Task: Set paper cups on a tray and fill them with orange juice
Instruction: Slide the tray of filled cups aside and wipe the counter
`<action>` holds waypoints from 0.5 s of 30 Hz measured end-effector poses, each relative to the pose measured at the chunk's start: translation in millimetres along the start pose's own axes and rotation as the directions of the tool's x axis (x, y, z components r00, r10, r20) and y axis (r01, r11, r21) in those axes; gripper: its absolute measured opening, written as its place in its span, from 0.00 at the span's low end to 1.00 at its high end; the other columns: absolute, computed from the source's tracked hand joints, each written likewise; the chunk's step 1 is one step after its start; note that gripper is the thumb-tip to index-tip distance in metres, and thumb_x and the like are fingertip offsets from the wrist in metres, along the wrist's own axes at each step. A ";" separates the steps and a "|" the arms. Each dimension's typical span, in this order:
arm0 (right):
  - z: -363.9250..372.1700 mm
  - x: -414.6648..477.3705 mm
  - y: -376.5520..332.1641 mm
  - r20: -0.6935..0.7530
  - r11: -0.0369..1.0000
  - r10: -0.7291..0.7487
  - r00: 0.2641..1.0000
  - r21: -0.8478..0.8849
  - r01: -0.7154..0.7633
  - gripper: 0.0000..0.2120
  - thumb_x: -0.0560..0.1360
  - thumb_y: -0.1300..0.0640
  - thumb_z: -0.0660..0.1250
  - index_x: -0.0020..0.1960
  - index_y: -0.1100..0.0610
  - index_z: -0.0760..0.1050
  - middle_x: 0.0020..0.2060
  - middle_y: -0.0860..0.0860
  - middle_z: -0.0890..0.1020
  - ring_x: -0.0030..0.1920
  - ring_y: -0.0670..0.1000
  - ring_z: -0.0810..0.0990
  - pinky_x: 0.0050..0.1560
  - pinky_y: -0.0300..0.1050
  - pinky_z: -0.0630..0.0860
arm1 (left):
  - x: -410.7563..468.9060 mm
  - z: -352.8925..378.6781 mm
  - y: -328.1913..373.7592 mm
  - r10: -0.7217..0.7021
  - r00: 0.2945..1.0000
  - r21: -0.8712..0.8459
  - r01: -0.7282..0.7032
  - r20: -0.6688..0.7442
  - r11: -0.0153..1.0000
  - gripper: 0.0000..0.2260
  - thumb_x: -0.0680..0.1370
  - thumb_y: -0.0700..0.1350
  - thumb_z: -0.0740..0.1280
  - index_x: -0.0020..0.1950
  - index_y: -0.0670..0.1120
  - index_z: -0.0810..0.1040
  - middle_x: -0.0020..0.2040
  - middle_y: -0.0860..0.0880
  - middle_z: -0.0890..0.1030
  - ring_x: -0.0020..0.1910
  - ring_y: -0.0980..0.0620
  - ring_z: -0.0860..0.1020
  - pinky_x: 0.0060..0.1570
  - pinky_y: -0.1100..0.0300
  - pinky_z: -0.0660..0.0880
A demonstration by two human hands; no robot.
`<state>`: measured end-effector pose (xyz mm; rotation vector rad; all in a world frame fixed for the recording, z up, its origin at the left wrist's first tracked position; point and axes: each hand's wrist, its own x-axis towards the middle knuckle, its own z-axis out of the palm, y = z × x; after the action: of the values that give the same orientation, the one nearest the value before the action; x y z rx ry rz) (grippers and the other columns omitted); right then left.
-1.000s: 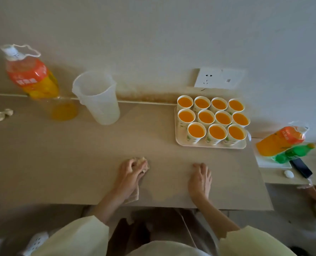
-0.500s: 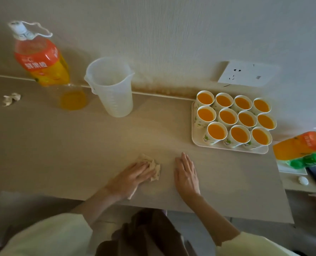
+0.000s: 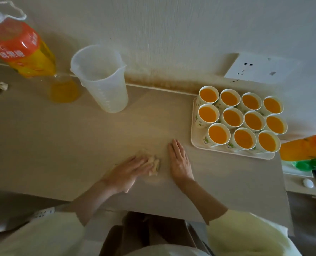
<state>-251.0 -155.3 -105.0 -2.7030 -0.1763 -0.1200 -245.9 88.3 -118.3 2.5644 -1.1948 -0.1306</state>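
Matt, pale wood-grain finish across the table [image 3: 61, 145]. At eleven o'clock, translucent frosted plastic of the measuring jug [image 3: 101, 80]; at ten, clear plastic juice bottle [image 3: 18, 47] with glossy orange label. At two o'clock, printed paper cups [image 3: 206, 139] on a smooth cream tray [image 3: 193, 133], seemingly plastic. Dead centre, crumpled soft-paper tissue [image 3: 154, 164]. Behind, matt wall [image 3: 172, 34], finely ribbed; smooth white plastic socket plate [image 3: 260, 69] at one o'clock.

cups of juice [image 3: 232, 118] on tray [image 3: 194, 138]

A plain domestic room, it seems: a pale table [image 3: 42, 145] against a white wall [image 3: 172, 24] with a socket [image 3: 260, 69], a juice bottle [image 3: 18, 47] and plastic jug [image 3: 101, 80] on it.
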 end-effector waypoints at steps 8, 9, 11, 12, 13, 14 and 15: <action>8.8 -7.2 11.2 0.004 0.996 -0.058 0.998 0.061 0.057 0.25 0.73 0.67 0.53 0.70 0.68 0.66 0.71 0.64 0.67 0.73 0.62 0.61 0.76 0.51 0.53 | 161.9 -31.3 -63.1 -0.456 0.876 -0.052 0.454 -0.157 0.889 0.30 0.70 0.33 0.67 0.73 0.40 0.67 0.69 0.36 0.70 0.69 0.37 0.68 0.64 0.43 0.68; 9.7 -8.4 10.2 0.005 0.996 -0.061 0.998 0.067 0.061 0.25 0.73 0.67 0.53 0.69 0.68 0.67 0.71 0.64 0.66 0.73 0.62 0.61 0.76 0.50 0.52 | 175.6 -33.3 -66.3 -0.498 0.854 -0.056 0.496 -0.152 0.867 0.36 0.67 0.32 0.70 0.74 0.40 0.64 0.71 0.37 0.68 0.71 0.37 0.66 0.66 0.43 0.65; 9.8 -8.0 11.6 -0.006 0.996 -0.065 0.998 0.068 0.066 0.24 0.74 0.67 0.53 0.69 0.69 0.69 0.70 0.64 0.68 0.72 0.62 0.62 0.76 0.50 0.51 | 200.6 -34.8 -66.7 -0.564 0.810 -0.062 0.562 -0.163 0.825 0.37 0.69 0.32 0.68 0.76 0.43 0.59 0.74 0.39 0.64 0.74 0.39 0.60 0.68 0.44 0.60; 9.7 -8.1 11.2 -0.017 0.996 -0.060 0.998 0.065 0.061 0.23 0.75 0.67 0.52 0.69 0.68 0.68 0.69 0.65 0.69 0.72 0.62 0.62 0.76 0.50 0.51 | 208.2 -34.9 -65.6 -0.589 0.788 -0.064 0.588 -0.181 0.806 0.34 0.72 0.33 0.65 0.77 0.44 0.58 0.75 0.40 0.62 0.75 0.40 0.58 0.69 0.43 0.58; 10.0 -7.7 12.9 -0.026 0.996 -0.055 0.998 0.062 0.056 0.23 0.75 0.67 0.52 0.69 0.68 0.67 0.69 0.64 0.69 0.72 0.62 0.62 0.76 0.49 0.50 | 214.6 -33.2 -62.3 -0.604 0.774 -0.074 0.602 -0.191 0.795 0.31 0.75 0.34 0.62 0.77 0.45 0.57 0.75 0.40 0.61 0.75 0.40 0.56 0.70 0.42 0.57; 9.8 -7.8 12.9 -0.032 0.997 -0.048 0.998 0.059 0.050 0.23 0.75 0.67 0.52 0.70 0.68 0.66 0.70 0.64 0.68 0.72 0.61 0.62 0.77 0.48 0.49 | 218.4 -32.8 -56.3 -0.594 0.786 -0.080 0.590 -0.173 0.803 0.31 0.76 0.34 0.61 0.77 0.46 0.57 0.76 0.41 0.59 0.76 0.40 0.54 0.70 0.41 0.55; 10.0 -8.4 13.6 -0.035 0.998 -0.041 0.999 0.055 0.043 0.23 0.76 0.67 0.52 0.70 0.67 0.64 0.70 0.63 0.67 0.72 0.61 0.62 0.77 0.47 0.50 | 221.5 -31.0 -47.5 -0.552 0.823 -0.084 0.545 -0.138 0.834 0.31 0.76 0.34 0.60 0.78 0.47 0.56 0.77 0.41 0.57 0.76 0.40 0.53 0.71 0.40 0.54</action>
<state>-256.8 -164.2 -120.5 -2.6402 -0.2227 -0.1709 -61.1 -43.9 -93.4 2.7447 -0.3603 -0.0739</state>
